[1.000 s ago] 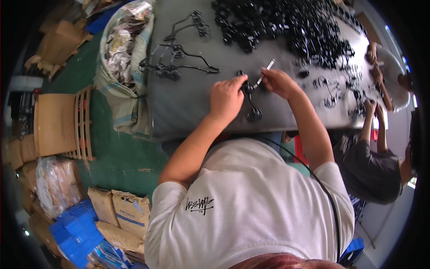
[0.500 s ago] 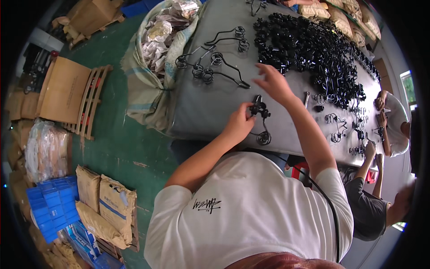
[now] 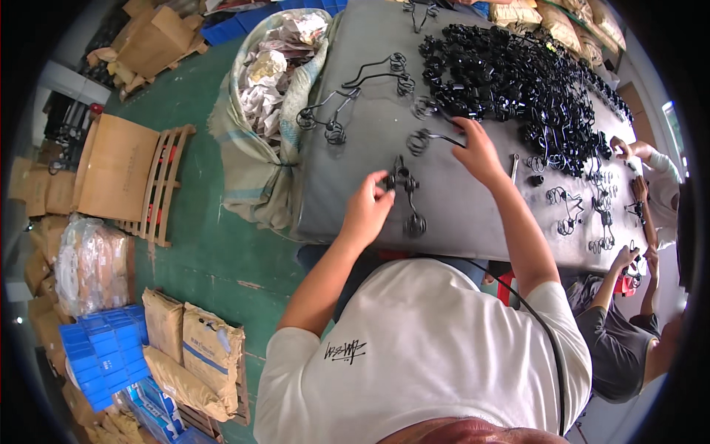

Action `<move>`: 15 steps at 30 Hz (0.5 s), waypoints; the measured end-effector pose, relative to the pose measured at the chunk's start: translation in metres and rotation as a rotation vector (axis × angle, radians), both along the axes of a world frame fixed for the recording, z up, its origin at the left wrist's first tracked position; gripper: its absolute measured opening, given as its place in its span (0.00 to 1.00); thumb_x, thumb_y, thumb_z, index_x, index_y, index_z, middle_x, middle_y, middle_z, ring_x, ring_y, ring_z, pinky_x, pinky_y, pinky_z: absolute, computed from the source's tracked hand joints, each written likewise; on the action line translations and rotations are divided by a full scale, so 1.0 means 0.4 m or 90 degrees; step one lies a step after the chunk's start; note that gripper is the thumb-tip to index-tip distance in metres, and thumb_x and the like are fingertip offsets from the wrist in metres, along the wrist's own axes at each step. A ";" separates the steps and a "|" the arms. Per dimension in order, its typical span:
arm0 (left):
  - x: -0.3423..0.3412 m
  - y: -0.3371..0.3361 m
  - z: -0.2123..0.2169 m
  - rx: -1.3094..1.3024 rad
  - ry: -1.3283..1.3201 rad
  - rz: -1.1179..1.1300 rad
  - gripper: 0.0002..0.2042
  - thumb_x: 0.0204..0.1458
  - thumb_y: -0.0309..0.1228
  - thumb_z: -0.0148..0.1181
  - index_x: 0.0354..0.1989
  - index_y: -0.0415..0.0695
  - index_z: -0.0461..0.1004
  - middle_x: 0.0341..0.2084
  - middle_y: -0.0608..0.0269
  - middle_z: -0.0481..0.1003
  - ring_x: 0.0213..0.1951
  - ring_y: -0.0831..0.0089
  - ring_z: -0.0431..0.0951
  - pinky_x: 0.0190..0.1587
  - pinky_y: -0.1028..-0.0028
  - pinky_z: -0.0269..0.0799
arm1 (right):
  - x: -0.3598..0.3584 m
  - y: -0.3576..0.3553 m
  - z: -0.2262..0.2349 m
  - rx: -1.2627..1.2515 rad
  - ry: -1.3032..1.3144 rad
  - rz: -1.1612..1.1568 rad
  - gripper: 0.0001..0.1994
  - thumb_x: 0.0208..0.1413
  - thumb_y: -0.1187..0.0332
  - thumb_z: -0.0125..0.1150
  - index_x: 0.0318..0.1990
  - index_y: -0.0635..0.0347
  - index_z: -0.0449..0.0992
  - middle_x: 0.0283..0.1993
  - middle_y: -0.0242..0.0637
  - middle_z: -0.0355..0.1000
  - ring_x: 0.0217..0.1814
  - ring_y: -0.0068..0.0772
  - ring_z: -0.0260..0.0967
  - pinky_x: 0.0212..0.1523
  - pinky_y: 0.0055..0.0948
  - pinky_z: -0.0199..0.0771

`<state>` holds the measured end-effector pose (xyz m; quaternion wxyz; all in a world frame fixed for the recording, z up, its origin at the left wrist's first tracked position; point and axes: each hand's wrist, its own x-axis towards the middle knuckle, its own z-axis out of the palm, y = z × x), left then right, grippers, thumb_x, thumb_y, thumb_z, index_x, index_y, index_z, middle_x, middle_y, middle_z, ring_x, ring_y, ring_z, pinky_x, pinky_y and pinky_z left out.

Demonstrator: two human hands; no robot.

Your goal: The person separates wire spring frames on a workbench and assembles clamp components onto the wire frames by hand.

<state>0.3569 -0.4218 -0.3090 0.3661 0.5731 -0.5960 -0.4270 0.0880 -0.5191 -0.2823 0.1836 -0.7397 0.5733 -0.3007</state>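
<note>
Head view, one entry per item.

Table (image 3: pixel 458 214): grey, fills the upper centre, running from twelve o'clock down to about four o'clock.

Left hand (image 3: pixel 367 209): near the table's front edge, fingers pinched on the upper end of a black wire clip assembly (image 3: pixel 405 198). The assembly lies on the table just right of the hand, its coiled end trailing toward six o'clock.

Right hand (image 3: pixel 479 152): stretched out toward twelve o'clock, fingers curled down on a loose wire piece (image 3: pixel 433 138) with a coil at its left end. Whether the piece is gripped or only touched cannot be told.

Heap of black wire parts (image 3: pixel 518 74): at one o'clock of the right hand, just beyond it.

Finished wire hangers (image 3: pixel 333 118): at eleven o'clock of the left hand, well apart from it, near the table's left edge.

Small metal tool (image 3: pixel 514 166): just right of the right forearm, untouched.

Sack of crumpled paper (image 3: pixel 270 81): off the table's left edge.

Another person's hands (image 3: pixel 629 200): at three o'clock, on their own parts (kept apart from this entry).

Step in hand, as judged: fetching the next piece while the assembly is steadied. The next move seems to call for drawing that piece back toward seven o'clock and lining its end up with the held assembly, keeping the coil clear of neighbouring parts.
</note>
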 end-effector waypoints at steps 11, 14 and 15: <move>-0.043 -0.383 -0.033 -0.231 -0.285 0.173 0.24 0.53 0.32 0.63 0.58 0.42 0.68 0.37 0.56 0.79 0.42 0.55 0.79 0.47 0.58 0.72 | -0.131 0.162 0.030 0.044 0.152 0.261 0.32 0.38 0.79 0.54 0.59 0.55 0.68 0.57 0.41 0.66 0.64 0.45 0.60 0.65 0.43 0.58; -0.090 -0.329 -0.007 -0.539 -0.315 0.230 0.22 0.52 0.29 0.62 0.56 0.40 0.68 0.43 0.51 0.75 0.47 0.52 0.75 0.50 0.58 0.71 | -0.088 0.146 -0.014 -0.055 0.142 0.317 0.32 0.40 0.80 0.54 0.60 0.54 0.68 0.57 0.41 0.67 0.61 0.43 0.64 0.62 0.43 0.63; -0.109 -0.272 0.012 -0.552 -0.240 0.161 0.22 0.52 0.29 0.62 0.56 0.40 0.68 0.46 0.49 0.74 0.48 0.51 0.74 0.51 0.58 0.70 | -0.092 0.130 -0.011 -0.054 0.139 0.307 0.32 0.40 0.80 0.54 0.60 0.54 0.68 0.57 0.41 0.67 0.61 0.43 0.64 0.62 0.43 0.63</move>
